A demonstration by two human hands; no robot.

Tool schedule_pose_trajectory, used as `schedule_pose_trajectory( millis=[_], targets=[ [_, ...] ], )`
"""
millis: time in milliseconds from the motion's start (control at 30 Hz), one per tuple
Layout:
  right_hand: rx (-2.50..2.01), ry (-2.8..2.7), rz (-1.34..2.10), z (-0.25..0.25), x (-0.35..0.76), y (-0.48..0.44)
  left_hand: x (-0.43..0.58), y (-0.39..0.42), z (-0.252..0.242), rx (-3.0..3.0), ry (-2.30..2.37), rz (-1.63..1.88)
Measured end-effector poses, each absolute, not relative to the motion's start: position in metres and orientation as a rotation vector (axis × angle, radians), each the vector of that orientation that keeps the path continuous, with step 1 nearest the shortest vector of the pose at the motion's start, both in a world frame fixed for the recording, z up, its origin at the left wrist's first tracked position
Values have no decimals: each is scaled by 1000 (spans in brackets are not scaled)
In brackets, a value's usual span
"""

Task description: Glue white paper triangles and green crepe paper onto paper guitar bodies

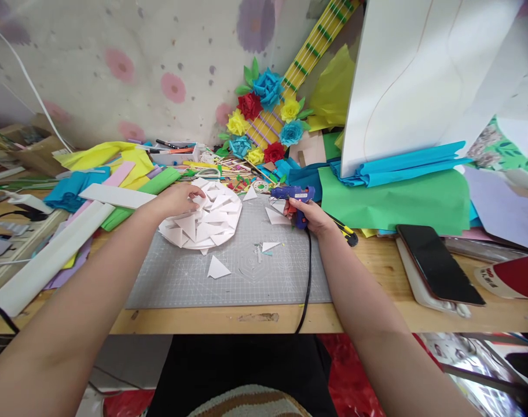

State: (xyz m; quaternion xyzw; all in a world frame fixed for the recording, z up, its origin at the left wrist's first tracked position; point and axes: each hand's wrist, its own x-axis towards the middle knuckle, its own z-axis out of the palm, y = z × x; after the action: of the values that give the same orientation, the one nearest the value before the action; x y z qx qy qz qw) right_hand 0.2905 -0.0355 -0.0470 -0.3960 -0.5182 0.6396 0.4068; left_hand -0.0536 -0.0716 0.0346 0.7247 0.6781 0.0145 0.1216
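The white disc (216, 217) was mostly covered, loose triangles (219, 268) unused; glue gun (290, 193) was held by right hand (312, 215), left hand (181, 200) grip unclear.

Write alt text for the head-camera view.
A person's right hand holds a blue hot glue gun above a gray cutting mat, the left hand on a round craft covered in white triangular pieces. Behind stands a yellow craft guitar decorated with colorful flowers.
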Motion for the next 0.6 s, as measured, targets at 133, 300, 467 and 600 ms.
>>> schedule_pose_trajectory(
  millis=[133,300,467,600],
  targets=[
    [-1009,-1276,1612,-50,291,-34,-42,-83,35,2375,1890,240],
    [-1019,-1240,1613,-49,291,-36,-16,-114,30,2612,1276,120],
    [-998,-1264,1606,-47,291,-38,-10,-144,20,2652,1031,-74],
    [-994,-1261,1585,-50,291,-40,-10,-156,14,2691,1006,-32]
  ],
)
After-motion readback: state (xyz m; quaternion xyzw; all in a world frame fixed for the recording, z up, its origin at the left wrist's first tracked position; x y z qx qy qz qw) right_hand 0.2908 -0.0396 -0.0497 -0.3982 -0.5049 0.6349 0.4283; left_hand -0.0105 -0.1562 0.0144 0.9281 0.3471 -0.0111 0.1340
